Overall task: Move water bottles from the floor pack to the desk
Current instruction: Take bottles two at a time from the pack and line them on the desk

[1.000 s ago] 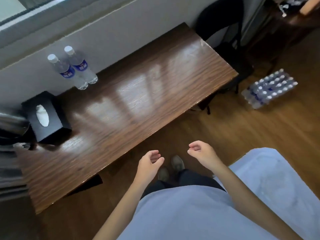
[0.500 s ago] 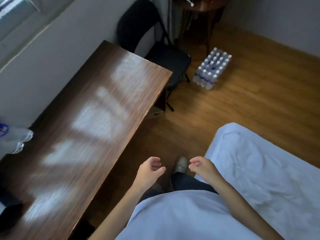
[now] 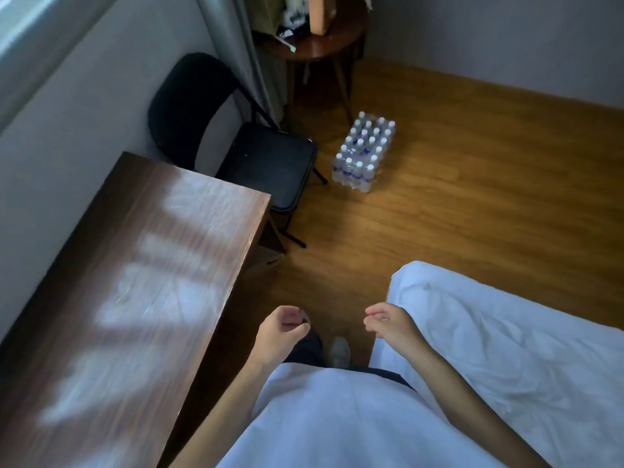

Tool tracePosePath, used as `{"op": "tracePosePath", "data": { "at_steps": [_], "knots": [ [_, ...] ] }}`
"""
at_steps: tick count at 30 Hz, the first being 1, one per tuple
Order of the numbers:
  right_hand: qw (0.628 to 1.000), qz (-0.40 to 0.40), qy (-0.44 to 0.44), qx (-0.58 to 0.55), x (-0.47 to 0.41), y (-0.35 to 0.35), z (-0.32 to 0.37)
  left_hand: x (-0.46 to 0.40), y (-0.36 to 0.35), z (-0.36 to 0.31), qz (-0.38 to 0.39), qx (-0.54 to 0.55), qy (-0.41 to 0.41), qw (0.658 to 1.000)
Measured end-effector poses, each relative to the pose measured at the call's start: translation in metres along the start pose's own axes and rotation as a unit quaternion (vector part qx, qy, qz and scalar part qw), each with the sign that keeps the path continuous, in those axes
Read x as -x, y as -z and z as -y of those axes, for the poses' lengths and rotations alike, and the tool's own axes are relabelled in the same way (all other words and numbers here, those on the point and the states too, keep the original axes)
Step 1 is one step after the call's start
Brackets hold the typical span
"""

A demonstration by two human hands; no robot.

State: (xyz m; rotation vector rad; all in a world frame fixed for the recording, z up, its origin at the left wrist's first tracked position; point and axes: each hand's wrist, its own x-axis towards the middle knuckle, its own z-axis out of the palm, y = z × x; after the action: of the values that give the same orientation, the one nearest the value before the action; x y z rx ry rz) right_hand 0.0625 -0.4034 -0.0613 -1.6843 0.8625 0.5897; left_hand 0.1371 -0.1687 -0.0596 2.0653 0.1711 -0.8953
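- Water bottles [image 3: 364,152] stand upright in a shrink-wrapped pack on the wooden floor [image 3: 472,184], their white caps facing up and blue labels showing along the near side.
- That pack sits just beside the black folding chair [image 3: 256,153], on its right, and near the legs of a small round side table [image 3: 324,45] in the far corner.
- Dark wood tabletop [image 3: 141,282] fills the left of the view along the wall; pale patches of window light lie across it, and no bottle shows on the part in view.
- Pack and tabletop are well apart, with the chair between them.
- Left hand [image 3: 282,332] hangs in front of the body, close to the near corner of the tabletop but not touching it; its fingers [image 3: 293,319] are loosely curled inward, half closed, and hold nothing.
- Right hand [image 3: 388,324] hangs level with the left, just at the edge of the bed [image 3: 506,349]; its fingers [image 3: 376,312] are also loosely curled and empty.
- Both hands are far from the bottle pack, which lies ahead across open floor.
- White crumpled bedding covers the bed on the right side.
- One shoe [image 3: 339,351] and dark trousers show below the hands, between tabletop and bed, with a pale shirt filling the bottom of the view.
- Items on the side table are too dim and cut off to identify.
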Motion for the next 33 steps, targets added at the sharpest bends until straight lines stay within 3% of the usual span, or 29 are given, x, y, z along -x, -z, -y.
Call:
{"op": "tracePosePath", "data": {
  "at_steps": [8,18,33],
  "knots": [
    [0.999,-0.020,-0.032,-0.035,-0.057,0.034,0.039,-0.086,0.001,-0.067,0.051,-0.023,-0.003,0.998],
    [0.991,-0.081,-0.069,-0.084,-0.149,0.080,0.136,-0.226,0.031,-0.174,0.120,-0.071,-0.036,0.990],
    [0.980,-0.084,-0.073,-0.165,-0.282,0.174,0.245,-0.378,0.030,-0.300,0.121,-0.128,-0.020,0.984]
  ]
}}
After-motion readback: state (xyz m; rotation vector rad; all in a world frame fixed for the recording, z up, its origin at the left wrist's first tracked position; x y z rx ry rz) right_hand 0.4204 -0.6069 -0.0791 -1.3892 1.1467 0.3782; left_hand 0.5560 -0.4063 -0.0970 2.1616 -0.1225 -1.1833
